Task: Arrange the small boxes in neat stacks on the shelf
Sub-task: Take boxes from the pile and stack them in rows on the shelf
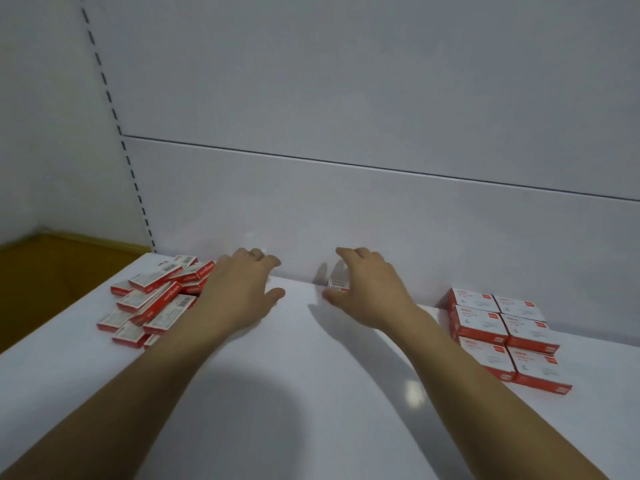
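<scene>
Found small boxes (152, 303), red and white, heaped loosely at the left end of the white shelf (311, 393), neat stacks (502, 334) squared two abreast at its right, and one box (338, 284) lying flat between them near its back edge.

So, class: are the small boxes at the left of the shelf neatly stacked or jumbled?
Jumbled. The left pile lies loose, boxes overlapping at different angles, unlike the squared-up stacks at the right of the shelf.

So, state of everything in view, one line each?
Left pile of boxes: jumbled, unstacked.
Right boxes: neat block, edges aligned.
Single box: by the back wall, gripped by right hand.
Left hand: open, holding nothing.
</scene>
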The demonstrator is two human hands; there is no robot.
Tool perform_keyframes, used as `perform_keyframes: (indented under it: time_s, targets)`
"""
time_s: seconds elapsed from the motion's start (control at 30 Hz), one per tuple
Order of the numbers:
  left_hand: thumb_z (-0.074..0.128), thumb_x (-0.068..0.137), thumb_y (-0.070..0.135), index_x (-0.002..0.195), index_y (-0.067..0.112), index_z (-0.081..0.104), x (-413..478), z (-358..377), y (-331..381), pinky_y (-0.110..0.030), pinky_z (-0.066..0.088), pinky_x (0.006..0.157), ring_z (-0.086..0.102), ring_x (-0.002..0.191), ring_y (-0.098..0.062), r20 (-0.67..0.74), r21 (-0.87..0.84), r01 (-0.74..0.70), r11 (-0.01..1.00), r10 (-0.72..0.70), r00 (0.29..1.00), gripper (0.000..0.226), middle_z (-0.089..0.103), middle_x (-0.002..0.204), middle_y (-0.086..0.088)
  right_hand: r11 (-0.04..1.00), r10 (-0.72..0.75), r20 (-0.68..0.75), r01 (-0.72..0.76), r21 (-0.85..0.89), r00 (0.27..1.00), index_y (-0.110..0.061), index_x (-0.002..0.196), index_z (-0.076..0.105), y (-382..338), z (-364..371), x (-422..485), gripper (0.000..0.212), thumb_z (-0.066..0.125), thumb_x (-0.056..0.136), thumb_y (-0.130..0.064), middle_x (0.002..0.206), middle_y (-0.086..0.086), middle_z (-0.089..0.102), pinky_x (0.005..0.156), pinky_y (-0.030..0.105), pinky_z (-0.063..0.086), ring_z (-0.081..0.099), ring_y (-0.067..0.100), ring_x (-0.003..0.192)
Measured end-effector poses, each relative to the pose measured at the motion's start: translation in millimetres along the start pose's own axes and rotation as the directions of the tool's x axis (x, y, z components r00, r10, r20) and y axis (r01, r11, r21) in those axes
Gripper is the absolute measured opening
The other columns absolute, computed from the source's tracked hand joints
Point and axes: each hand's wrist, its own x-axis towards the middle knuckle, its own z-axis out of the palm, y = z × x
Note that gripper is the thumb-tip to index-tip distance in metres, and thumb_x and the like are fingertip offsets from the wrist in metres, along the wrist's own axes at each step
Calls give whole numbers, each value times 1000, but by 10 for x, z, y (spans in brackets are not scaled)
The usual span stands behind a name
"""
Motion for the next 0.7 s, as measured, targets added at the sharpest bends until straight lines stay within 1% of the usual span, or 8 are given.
perform_keyframes:
  time_s: [0.17, 0.3, 0.4, 0.5, 0.7]
  targets:
    - [56, 88, 51, 137, 30, 44, -241, -181, -293, -41, 34, 102, 42, 123, -22, -22, 61, 122, 991, -120, 992, 55, 49, 139, 1, 990, -140, 42, 138, 31, 989, -20, 145, 31, -467, 179, 167, 70, 60, 87, -45, 144, 5, 41, 105, 37, 33, 38, 26, 130]
    - [54, 89, 52, 139, 30, 40, -417, -293, -521, -41, 32, 105, 40, 126, -21, -46, 97, 226, 969, -222, 974, 57, 48, 139, 1, 974, -223, 88, 219, 56, 971, -20, 141, 37, -807, 325, 307, 67, 61, 86, -49, 138, 6, 46, 99, 37, 38, 44, 26, 123]
    - [53, 87, 55, 141, 31, 37, -525, -329, -672, -41, 30, 105, 38, 128, -21, -55, 103, 287, 952, -283, 958, 61, 46, 141, 1, 968, -251, 134, 244, 64, 959, -19, 141, 38, -1006, 429, 403, 69, 62, 84, -51, 132, 7, 49, 96, 38, 40, 47, 26, 119]
    - [52, 87, 57, 142, 30, 35, -591, -333, -754, -41, 29, 105, 37, 130, -22, -62, 124, 298, 946, -293, 954, 63, 44, 143, 0, 967, -252, 166, 240, 87, 953, -20, 137, 42, -1132, 497, 484, 66, 61, 83, -53, 129, 6, 51, 94, 39, 45, 51, 26, 115]
    - [52, 88, 56, 143, 29, 31, -618, -325, -820, -42, 27, 106, 36, 130, -22, -21, 130, 332, 934, -332, 943, 65, 42, 144, -1, 957, -283, 154, 267, 113, 947, -22, 131, 47, -1329, 541, 593, 56, 61, 84, -50, 123, 4, 54, 89, 35, 47, 54, 22, 108]
